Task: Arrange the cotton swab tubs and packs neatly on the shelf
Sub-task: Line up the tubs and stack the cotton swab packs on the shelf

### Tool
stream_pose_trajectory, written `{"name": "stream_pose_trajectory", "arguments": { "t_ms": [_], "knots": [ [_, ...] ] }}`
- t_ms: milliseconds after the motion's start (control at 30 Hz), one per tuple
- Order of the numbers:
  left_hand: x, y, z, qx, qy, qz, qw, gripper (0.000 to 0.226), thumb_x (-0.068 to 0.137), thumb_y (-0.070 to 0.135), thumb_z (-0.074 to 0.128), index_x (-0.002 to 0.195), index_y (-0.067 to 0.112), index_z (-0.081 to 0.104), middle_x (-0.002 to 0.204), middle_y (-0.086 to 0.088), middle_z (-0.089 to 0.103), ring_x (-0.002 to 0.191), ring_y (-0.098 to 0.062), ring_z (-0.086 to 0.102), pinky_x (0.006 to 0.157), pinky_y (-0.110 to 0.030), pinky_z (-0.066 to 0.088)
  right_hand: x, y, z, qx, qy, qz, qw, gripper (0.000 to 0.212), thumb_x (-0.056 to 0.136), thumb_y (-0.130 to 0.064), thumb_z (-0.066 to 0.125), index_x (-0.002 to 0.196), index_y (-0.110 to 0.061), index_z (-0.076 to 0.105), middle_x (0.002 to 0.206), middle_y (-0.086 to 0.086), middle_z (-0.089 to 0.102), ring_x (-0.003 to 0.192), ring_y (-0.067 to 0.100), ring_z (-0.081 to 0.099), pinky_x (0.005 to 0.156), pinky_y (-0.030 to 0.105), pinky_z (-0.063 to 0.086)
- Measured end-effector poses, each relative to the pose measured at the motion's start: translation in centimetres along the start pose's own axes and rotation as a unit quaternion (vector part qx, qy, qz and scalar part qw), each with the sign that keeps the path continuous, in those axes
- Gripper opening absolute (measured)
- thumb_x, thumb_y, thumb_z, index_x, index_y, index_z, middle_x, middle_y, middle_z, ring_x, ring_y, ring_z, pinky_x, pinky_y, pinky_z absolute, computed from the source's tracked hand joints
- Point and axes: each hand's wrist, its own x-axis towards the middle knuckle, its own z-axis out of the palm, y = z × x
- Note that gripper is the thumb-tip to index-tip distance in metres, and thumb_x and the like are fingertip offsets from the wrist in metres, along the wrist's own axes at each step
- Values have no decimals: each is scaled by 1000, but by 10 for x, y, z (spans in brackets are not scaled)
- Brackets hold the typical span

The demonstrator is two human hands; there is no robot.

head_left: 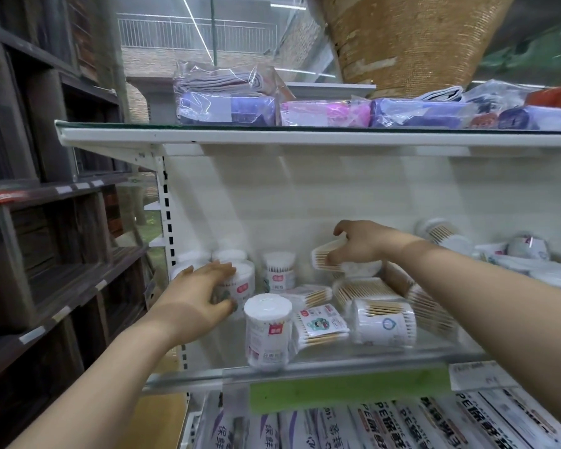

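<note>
My left hand (196, 294) grips an upright white cotton swab tub (240, 286) at the left end of the shelf (305, 367), beside other upright tubs (229, 255). My right hand (360, 243) holds a swab tub (326, 256) lying on its side, lifted above the heap. One tall tub (268, 332) stands at the front edge. Another tub (278, 270) stands further back. A flat pack (319, 325) and a toppled tub (382, 322) lie in a jumble at the middle.
More tubs and packs (525, 251) lie at the right end of the shelf. The upper shelf (272, 136) overhead carries wrapped cloth packs (227, 106). Below are boxed plastic-wrap rolls (402, 422). Dark wooden shelving (46, 222) stands to the left.
</note>
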Motion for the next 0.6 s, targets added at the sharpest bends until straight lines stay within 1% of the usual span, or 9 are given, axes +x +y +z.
{"name": "stream_pose_trajectory", "arguments": {
  "t_ms": [133, 233, 333, 400, 467, 500, 567, 600],
  "knots": [
    [-1, 0, 0, 2, -2, 2, 1000, 58, 89, 32, 57, 143, 23, 37, 152, 11, 32, 142, -6, 21, 117, -26, 12, -6, 16, -9, -75, 37, 40, 996, 77, 76, -59, 60, 138, -18, 40, 136, 9, 49, 122, 30, 48, 98, 37, 40],
    [0, 0, 0, 1, 1, 2, 1000, 58, 89, 32, 57, 143, 23, 37, 152, 10, 32, 142, -7, 22, 117, -26, 12, -6, 27, -9, -100, 54, 73, 991, 74, 78, -61, 56, 136, -17, 41, 135, 12, 45, 121, 36, 46, 100, 40, 38],
    [0, -1, 0, 2, 2, 2, 1000, 57, 90, 31, 57, 143, 23, 38, 152, 10, 33, 142, -7, 23, 117, -26, 13, -5, 38, -6, -118, 69, 115, 984, 75, 76, -66, 51, 134, -19, 41, 136, 11, 42, 123, 41, 43, 100, 48, 37],
    [1, -2, 1, 1, 7, 3, 1000, 57, 89, 30, 57, 142, 23, 39, 151, 10, 33, 141, -7, 24, 117, -26, 13, -7, 39, -4, -139, 78, 136, 978, 71, 79, -67, 49, 133, -22, 41, 137, 9, 41, 125, 41, 40, 99, 52, 33],
    [1, -2, 2, 1, 11, 2, 1000, 56, 89, 30, 57, 142, 23, 39, 151, 11, 34, 141, -7, 24, 116, -25, 13, -8, 38, -3, -166, 105, 131, 972, 61, 83, -60, 51, 131, -23, 42, 135, 9, 42, 124, 40, 38, 97, 55, 31],
    [1, -2, 2, 2, 11, 2, 1000, 56, 89, 30, 57, 142, 23, 39, 151, 11, 34, 141, -7, 24, 116, -25, 13, -10, 36, -3, -179, 126, 123, 968, 54, 86, -52, 53, 130, -23, 43, 132, 10, 42, 123, 39, 38, 97, 55, 31],
    [2, -3, 2, 4, 11, 2, 1000, 57, 89, 32, 57, 142, 23, 38, 151, 11, 34, 141, -6, 24, 116, -25, 13, -11, 31, -4, -197, 175, 104, 959, 41, 87, -30, 55, 126, -22, 46, 127, 10, 43, 119, 38, 39, 96, 54, 32],
    [2, -3, 3, 4, 11, 2, 1000, 57, 89, 32, 57, 142, 24, 38, 151, 11, 33, 141, -6, 23, 117, -25, 12, -11, 28, -4, -207, 192, 91, 955, 39, 86, -19, 53, 124, -20, 47, 124, 11, 43, 116, 37, 40, 95, 52, 34]
  ]
}}
